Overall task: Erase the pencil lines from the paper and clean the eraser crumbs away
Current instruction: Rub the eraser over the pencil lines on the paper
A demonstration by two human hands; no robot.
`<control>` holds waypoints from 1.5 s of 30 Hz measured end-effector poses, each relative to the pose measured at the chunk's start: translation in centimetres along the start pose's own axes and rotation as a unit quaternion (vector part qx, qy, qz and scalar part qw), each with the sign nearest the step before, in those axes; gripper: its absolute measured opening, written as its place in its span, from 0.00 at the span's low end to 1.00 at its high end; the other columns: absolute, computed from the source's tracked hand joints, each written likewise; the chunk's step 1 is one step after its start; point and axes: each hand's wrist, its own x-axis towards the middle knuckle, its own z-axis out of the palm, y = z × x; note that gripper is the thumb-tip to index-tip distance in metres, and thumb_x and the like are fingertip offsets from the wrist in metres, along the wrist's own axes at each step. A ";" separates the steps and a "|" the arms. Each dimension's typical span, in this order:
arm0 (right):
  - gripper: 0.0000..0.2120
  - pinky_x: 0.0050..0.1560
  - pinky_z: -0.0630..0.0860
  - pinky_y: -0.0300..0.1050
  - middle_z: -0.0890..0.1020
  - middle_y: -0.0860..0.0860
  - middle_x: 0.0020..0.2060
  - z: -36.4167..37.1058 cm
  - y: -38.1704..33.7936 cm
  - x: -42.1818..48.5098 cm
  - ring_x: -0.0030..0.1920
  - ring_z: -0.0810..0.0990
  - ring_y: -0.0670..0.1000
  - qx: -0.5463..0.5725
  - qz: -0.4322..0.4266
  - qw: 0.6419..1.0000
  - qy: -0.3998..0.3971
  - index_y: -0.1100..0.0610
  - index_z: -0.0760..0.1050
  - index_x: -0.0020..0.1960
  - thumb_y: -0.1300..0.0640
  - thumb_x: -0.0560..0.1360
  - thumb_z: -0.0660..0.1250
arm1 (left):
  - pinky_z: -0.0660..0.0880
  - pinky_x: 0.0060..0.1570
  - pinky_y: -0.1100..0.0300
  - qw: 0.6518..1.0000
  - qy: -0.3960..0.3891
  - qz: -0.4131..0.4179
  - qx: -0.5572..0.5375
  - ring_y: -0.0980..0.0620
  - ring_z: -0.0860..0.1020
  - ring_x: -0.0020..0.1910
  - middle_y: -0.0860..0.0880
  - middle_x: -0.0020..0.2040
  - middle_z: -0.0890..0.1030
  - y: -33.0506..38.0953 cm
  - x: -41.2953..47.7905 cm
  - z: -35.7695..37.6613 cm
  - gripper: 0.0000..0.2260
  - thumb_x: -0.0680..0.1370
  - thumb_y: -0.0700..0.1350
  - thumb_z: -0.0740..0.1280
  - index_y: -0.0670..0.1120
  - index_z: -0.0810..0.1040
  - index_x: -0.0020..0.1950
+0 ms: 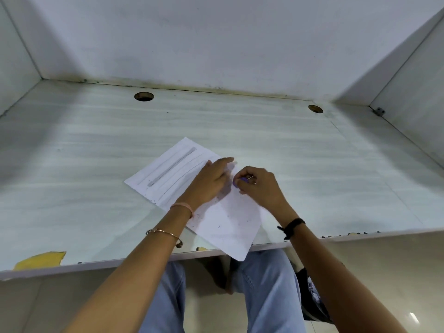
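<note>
The paper (223, 227) lies slanted on the desk (72, 152), one corner hanging over the near edge. The left hand (211, 181) lies flat on it with straight fingers and holds it down. The right hand (259, 186) pinches a small purple eraser (242, 180), its tip on the paper just beside the left hand. The pencil lines (171, 167) lie at 10 o'clock from the eraser. They are long and run from 8 o'clock to 2 o'clock. The left hand is nearer to them and sits in between. I think the eraser must go that way next. Dark crumbs (219, 227) dot the paper at 6 o'clock. No cup or box shows.
</note>
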 end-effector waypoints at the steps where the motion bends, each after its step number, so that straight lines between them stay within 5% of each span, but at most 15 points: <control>1: 0.03 0.41 0.77 0.37 0.83 0.53 0.38 0.5 0.2 -0.1 0.36 0.80 0.47 -0.014 -0.008 1.000 -0.001 0.62 0.80 0.43 0.66 0.72 0.68 | 0.52 0.75 0.57 1.000 0.004 0.005 0.027 0.47 0.70 0.69 0.49 0.67 0.74 0.0 -0.6 -0.6 0.18 0.83 0.37 0.55 0.45 0.69 0.72; 6: 0.02 0.44 0.74 0.40 0.82 0.50 0.39 1.2 0.9 0.5 0.41 0.77 0.51 -0.045 -0.020 0.997 0.058 0.59 0.79 0.42 0.64 0.72 0.68 | 0.42 0.75 0.58 0.980 0.020 0.034 0.193 0.51 0.63 0.75 0.50 0.75 0.66 -1.1 -4.3 -2.7 0.17 0.83 0.42 0.58 0.46 0.70 0.72; 10: 0.01 0.47 0.75 0.45 0.82 0.49 0.38 1.4 0.8 1.4 0.42 0.78 0.52 -0.054 -0.013 0.995 0.083 0.59 0.79 0.42 0.63 0.72 0.68 | 0.36 0.75 0.51 0.969 -0.034 -0.023 0.243 0.56 0.48 0.79 0.53 0.80 0.54 -2.0 -7.5 -2.9 0.31 0.78 0.65 0.51 0.53 0.60 0.78; 12: 0.01 0.45 0.74 0.39 0.83 0.51 0.41 1.5 0.4 1.3 0.42 0.79 0.50 -0.027 -0.007 0.996 0.083 0.58 0.79 0.43 0.62 0.72 0.70 | 0.34 0.75 0.44 0.950 -0.063 -0.040 0.302 0.57 0.41 0.79 0.56 0.81 0.46 -2.3 -8.0 -2.7 0.42 0.69 0.73 0.41 0.56 0.51 0.80; 14: 0.02 0.41 0.71 0.28 0.83 0.49 0.42 1.9 -0.7 0.6 0.38 0.78 0.43 -0.009 -0.015 0.998 0.052 0.56 0.80 0.43 0.62 0.71 0.71 | 0.33 0.74 0.41 0.938 -0.073 -0.049 0.335 0.58 0.37 0.78 0.57 0.80 0.40 -2.4 -8.0 -2.5 0.44 0.68 0.77 0.41 0.58 0.44 0.80; 20: 0.08 0.41 0.71 0.27 0.83 0.45 0.38 3.2 -2.5 -2.7 0.38 0.78 0.40 -0.016 -0.050 0.992 -0.111 0.55 0.82 0.44 0.66 0.68 0.70 | 0.34 0.74 0.40 0.934 -0.063 -0.043 0.349 0.58 0.34 0.77 0.56 0.79 0.36 -2.4 -7.9 -1.8 0.51 0.67 0.80 0.48 0.52 0.37 0.80; 30: 0.06 0.40 0.72 0.29 0.83 0.49 0.39 3.5 -3.7 -3.6 0.39 0.78 0.43 -0.070 -0.092 0.981 -0.154 0.56 0.84 0.45 0.64 0.69 0.72 | 0.36 0.75 0.43 0.925 -0.049 -0.011 0.376 0.59 0.35 0.77 0.53 0.80 0.37 -3.0 -7.8 -2.1 0.53 0.65 0.81 0.38 0.49 0.38 0.80; 35: 0.06 0.39 0.70 0.28 0.84 0.52 0.40 2.9 -3.6 -1.2 0.40 0.78 0.48 -0.105 -0.081 0.987 -0.086 0.57 0.84 0.44 0.64 0.69 0.71 | 0.34 0.74 0.42 0.936 -0.043 -0.019 0.350 0.60 0.36 0.77 0.55 0.80 0.38 -2.7 -8.0 -2.2 0.49 0.69 0.78 0.46 0.50 0.39 0.80; 40: 0.05 0.37 0.70 0.29 0.83 0.48 0.37 3.0 -4.3 -2.3 0.36 0.78 0.40 -0.131 -0.109 0.965 -0.197 0.55 0.84 0.43 0.62 0.68 0.72 | 0.36 0.74 0.39 0.927 -0.047 -0.017 0.371 0.59 0.36 0.77 0.54 0.80 0.38 -2.8 -7.9 -2.2 0.49 0.68 0.78 0.45 0.49 0.39 0.80; 45: 0.04 0.38 0.69 0.28 0.84 0.52 0.38 2.9 -3.9 -0.9 0.37 0.77 0.46 -0.122 -0.091 0.984 -0.089 0.56 0.84 0.43 0.63 0.69 0.72 | 0.34 0.74 0.39 0.936 -0.043 -0.022 0.349 0.60 0.36 0.77 0.55 0.80 0.38 -2.6 -8.0 -2.2 0.49 0.69 0.78 0.47 0.50 0.40 0.80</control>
